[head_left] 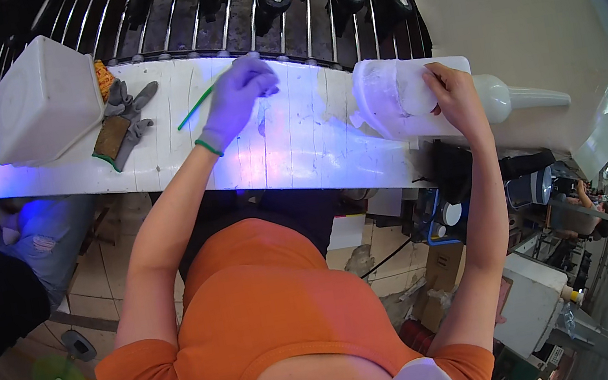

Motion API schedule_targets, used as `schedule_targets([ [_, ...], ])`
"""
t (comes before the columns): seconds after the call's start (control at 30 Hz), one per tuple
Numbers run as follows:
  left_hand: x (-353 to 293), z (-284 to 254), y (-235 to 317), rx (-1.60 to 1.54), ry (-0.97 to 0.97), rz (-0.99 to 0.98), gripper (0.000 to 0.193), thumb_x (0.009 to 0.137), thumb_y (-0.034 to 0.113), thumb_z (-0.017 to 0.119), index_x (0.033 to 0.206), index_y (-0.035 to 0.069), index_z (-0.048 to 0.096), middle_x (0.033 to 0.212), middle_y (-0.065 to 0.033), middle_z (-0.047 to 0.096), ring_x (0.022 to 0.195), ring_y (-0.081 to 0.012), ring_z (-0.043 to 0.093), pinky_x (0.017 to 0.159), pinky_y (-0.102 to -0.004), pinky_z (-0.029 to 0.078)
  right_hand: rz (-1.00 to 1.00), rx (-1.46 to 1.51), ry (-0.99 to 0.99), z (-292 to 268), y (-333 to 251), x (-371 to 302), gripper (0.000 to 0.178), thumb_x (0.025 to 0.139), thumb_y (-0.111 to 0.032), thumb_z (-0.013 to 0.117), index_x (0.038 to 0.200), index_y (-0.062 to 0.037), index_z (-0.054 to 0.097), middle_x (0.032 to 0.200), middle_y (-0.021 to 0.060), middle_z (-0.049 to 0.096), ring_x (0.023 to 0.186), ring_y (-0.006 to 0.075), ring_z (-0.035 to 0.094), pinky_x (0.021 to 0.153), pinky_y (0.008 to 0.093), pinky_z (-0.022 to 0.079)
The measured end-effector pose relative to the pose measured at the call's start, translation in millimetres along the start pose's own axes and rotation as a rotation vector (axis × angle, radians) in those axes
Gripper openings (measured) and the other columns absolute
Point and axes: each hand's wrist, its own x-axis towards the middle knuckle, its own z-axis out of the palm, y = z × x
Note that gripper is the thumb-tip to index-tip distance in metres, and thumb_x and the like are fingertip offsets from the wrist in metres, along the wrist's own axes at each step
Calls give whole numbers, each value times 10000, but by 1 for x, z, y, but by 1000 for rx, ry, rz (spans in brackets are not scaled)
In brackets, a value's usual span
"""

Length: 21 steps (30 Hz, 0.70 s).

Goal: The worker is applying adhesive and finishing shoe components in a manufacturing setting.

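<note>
At two o'clock the person's right hand point(456, 98) is reaching over the white tub point(384, 104) on the counter point(298, 155) — its grip is looking narrow, though whether anything is lying between the fingertips, one cannot tell. At eleven, the gloved left hand point(231, 104) is curling its fingers loosely beside a green stick point(194, 110); whether it is holding anything is unclear. Good handling is probably calling for a light pinch, the left hand steadying nearby, and the wrist clearing the white bottle point(496, 97) toward three.

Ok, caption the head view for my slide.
Gloved left hand over a white bench, bare right hand at a white plastic container.
</note>
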Motion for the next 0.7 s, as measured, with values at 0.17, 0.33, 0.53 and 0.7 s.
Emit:
schedule_targets([
  [0.17,4,59,-34,688,-463,167,308,809,239,675,1098,133,661,1005,-86,595,962,-263,591,878,-377,470,32,9,-41,0,-4,1,264,935,-168,521,1026,63,611,720,178,631,559,231,638,558,342,492],
  [0.33,26,90,-71,1039,-553,437,262,779,218,688,1008,99,642,964,-83,580,934,-258,557,841,-381,471,-24,44,-13,0,4,3,265,942,-140,531,1071,79,608,676,99,593,491,127,544,459,276,451],
  [0.53,29,95,-74,1136,-503,509,148,826,203,618,915,87,641,900,-75,610,914,-263,586,818,-369,476,21,36,-17,-2,4,1,261,927,-158,531,1044,62,611,734,151,631,559,198,617,554,330,487],
  [0.7,32,88,-54,310,-290,-194,118,893,119,571,928,6,571,835,-109,657,731,-210,668,692,-318,539,16,77,-29,-5,6,2,267,947,-153,535,1068,73,610,689,74,574,517,108,516,465,268,450],
])
